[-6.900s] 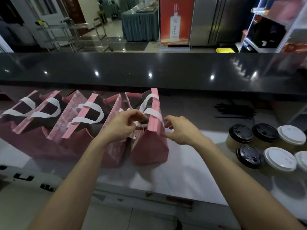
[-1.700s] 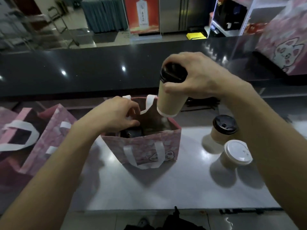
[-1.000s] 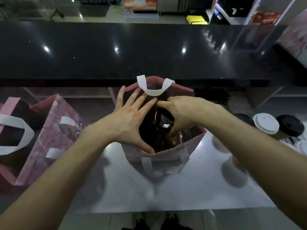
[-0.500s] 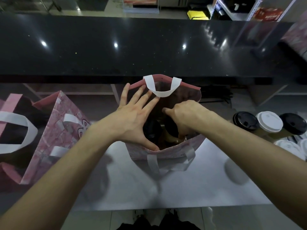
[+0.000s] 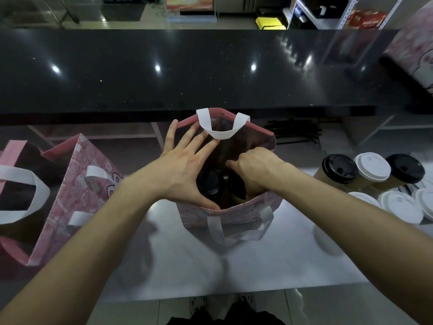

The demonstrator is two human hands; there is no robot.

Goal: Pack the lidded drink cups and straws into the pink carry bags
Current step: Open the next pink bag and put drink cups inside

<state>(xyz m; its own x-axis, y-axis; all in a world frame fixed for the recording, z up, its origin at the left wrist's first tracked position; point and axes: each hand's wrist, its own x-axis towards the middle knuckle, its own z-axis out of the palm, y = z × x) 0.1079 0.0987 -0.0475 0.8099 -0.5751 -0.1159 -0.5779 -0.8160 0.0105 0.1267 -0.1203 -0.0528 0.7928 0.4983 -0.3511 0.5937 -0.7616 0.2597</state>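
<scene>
A pink carry bag (image 5: 236, 215) with white handles stands open on the white counter in front of me. Inside it a black-lidded cup (image 5: 209, 184) stands at the left, and a second cup (image 5: 236, 188) is beside it. My left hand (image 5: 185, 170) is spread across the bag's mouth, fingers on the far rim and thumb on the near rim. My right hand (image 5: 254, 171) reaches down into the bag, wrapped around the second cup. More lidded cups wait at the right: a black-lidded cup (image 5: 339, 168) and a white-lidded cup (image 5: 373, 166).
Other pink bags (image 5: 77, 191) stand open at the left. A heap of black straws (image 5: 293, 133) lies behind the bag. Several more white-lidded cups (image 5: 400, 206) sit at the right edge. A raised black counter (image 5: 187, 71) runs across the back.
My right hand lowered a black-lidded cup into the bag beside the first cup and has sunk deeper inside. My left hand went from gripping the rim to spreading the bag's mouth.
</scene>
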